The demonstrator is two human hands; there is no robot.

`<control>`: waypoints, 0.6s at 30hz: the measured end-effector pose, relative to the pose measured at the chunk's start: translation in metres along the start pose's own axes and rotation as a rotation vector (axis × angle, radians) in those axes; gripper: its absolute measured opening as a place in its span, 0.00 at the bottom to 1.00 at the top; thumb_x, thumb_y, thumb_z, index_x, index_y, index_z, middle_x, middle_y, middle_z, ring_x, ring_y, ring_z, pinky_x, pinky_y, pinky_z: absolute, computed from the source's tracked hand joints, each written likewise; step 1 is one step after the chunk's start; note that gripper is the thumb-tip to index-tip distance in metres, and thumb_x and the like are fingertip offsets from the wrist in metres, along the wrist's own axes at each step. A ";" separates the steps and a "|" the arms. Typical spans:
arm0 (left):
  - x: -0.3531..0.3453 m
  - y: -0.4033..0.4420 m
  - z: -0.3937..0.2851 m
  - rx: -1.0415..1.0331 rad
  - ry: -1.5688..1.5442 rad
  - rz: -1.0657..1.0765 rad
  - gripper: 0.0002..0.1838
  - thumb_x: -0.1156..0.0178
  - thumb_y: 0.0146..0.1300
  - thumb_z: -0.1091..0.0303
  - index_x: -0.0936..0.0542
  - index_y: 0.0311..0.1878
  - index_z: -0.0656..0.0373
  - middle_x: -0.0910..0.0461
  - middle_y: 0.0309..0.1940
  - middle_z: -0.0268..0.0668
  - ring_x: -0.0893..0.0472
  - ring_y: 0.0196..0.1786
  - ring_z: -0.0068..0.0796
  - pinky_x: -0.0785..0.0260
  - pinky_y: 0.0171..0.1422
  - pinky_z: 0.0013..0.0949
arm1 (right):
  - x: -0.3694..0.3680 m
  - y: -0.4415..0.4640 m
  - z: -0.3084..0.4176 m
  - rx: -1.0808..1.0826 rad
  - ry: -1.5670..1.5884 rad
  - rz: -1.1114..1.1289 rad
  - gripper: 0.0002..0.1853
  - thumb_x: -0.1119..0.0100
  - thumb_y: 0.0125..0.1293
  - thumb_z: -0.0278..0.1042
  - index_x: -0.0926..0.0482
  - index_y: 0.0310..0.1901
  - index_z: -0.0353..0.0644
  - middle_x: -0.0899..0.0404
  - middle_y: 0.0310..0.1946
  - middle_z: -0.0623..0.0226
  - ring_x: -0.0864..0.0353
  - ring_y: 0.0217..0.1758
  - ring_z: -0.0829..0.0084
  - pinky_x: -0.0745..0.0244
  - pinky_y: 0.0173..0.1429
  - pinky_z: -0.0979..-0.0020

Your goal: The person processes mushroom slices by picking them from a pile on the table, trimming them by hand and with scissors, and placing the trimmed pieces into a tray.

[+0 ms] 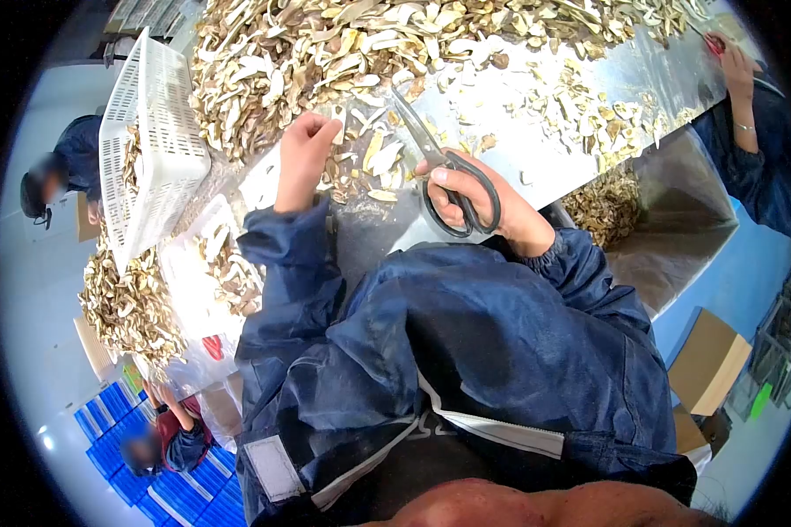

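Mushroom slices (325,53) crowd the table (545,176) beside a basket (169,132).

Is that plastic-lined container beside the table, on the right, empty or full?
Partly filled: brownish slices lie in the container, leaving much of its inside bare.

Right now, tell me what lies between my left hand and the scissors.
In the head view, a loose scatter of pale and brown slices lies between your left hand and the scissors.
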State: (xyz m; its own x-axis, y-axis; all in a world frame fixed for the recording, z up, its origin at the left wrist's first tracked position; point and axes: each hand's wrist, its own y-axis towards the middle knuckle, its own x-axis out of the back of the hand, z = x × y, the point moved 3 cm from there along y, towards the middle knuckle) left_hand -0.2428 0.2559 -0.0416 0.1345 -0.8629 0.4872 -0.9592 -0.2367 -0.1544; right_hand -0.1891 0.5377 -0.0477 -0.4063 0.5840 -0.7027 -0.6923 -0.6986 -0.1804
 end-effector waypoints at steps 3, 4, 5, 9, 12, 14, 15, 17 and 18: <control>-0.002 -0.033 -0.021 0.160 -0.349 0.060 0.06 0.35 0.67 0.68 0.21 0.38 0.58 0.27 0.25 0.23 0.32 0.21 0.13 0.44 0.26 0.21 | -0.005 -0.004 0.002 0.032 -0.279 -0.006 0.20 0.44 0.77 0.44 0.27 0.57 0.35 0.33 0.23 0.74 0.34 0.22 0.82 0.40 0.27 0.76; -0.002 -0.040 -0.025 0.178 -0.398 0.065 0.05 0.35 0.67 0.68 0.21 0.39 0.57 0.26 0.26 0.23 0.32 0.21 0.13 0.44 0.26 0.21 | -0.009 -0.005 0.002 -0.005 -0.388 -0.040 0.19 0.42 0.75 0.45 0.27 0.54 0.37 0.33 0.23 0.75 0.35 0.23 0.82 0.41 0.27 0.76; -0.002 -0.047 -0.030 0.189 -0.445 0.079 0.06 0.35 0.67 0.69 0.22 0.41 0.57 0.25 0.29 0.24 0.32 0.21 0.13 0.43 0.26 0.21 | -0.015 -0.006 0.003 -0.041 -0.498 -0.077 0.19 0.39 0.74 0.47 0.27 0.52 0.38 0.33 0.23 0.76 0.36 0.23 0.82 0.41 0.28 0.77; -0.011 -0.070 -0.053 0.194 -0.513 0.003 0.05 0.35 0.67 0.70 0.21 0.41 0.58 0.25 0.28 0.25 0.31 0.22 0.13 0.41 0.27 0.20 | -0.027 -0.009 0.014 0.039 -0.785 -0.109 0.26 0.32 0.67 0.56 0.26 0.49 0.40 0.29 0.25 0.68 0.32 0.29 0.75 0.36 0.34 0.70; -0.013 -0.075 -0.053 0.172 -0.531 0.050 0.05 0.35 0.67 0.69 0.20 0.40 0.58 0.24 0.28 0.25 0.31 0.22 0.13 0.41 0.27 0.20 | -0.030 -0.013 0.017 0.032 -0.886 -0.112 0.28 0.31 0.66 0.56 0.27 0.50 0.38 0.25 0.30 0.63 0.28 0.34 0.71 0.31 0.40 0.67; -0.016 -0.077 -0.054 0.167 -0.523 0.076 0.05 0.35 0.67 0.69 0.20 0.39 0.59 0.23 0.29 0.25 0.32 0.22 0.13 0.42 0.27 0.20 | -0.032 -0.013 0.016 0.000 -0.921 -0.098 0.27 0.30 0.67 0.52 0.27 0.54 0.39 0.26 0.32 0.67 0.30 0.37 0.76 0.31 0.42 0.71; -0.017 -0.078 -0.051 0.169 -0.511 0.098 0.05 0.35 0.67 0.69 0.20 0.39 0.59 0.23 0.29 0.26 0.32 0.22 0.13 0.42 0.27 0.20 | -0.032 -0.012 0.015 0.029 -0.912 -0.102 0.27 0.31 0.67 0.54 0.27 0.52 0.39 0.25 0.31 0.64 0.29 0.35 0.72 0.31 0.41 0.68; -0.019 -0.079 -0.050 0.177 -0.515 0.124 0.05 0.35 0.67 0.69 0.20 0.39 0.59 0.23 0.28 0.26 0.32 0.22 0.13 0.42 0.27 0.20 | -0.031 -0.010 0.011 0.088 -0.892 -0.109 0.27 0.32 0.66 0.57 0.26 0.47 0.39 0.24 0.28 0.58 0.26 0.31 0.65 0.30 0.38 0.63; -0.020 -0.081 -0.050 0.184 -0.531 0.127 0.05 0.35 0.67 0.69 0.20 0.39 0.60 0.23 0.28 0.26 0.32 0.22 0.13 0.42 0.27 0.20 | -0.032 -0.010 0.011 0.082 -0.910 -0.108 0.26 0.33 0.67 0.56 0.26 0.47 0.39 0.23 0.28 0.56 0.24 0.31 0.61 0.30 0.38 0.62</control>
State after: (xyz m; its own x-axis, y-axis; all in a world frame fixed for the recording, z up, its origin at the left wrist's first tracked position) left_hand -0.1805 0.3142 0.0039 0.1731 -0.9843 -0.0355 -0.9233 -0.1496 -0.3536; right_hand -0.1755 0.5307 -0.0157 -0.6250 0.7689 0.1345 -0.7802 -0.6098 -0.1395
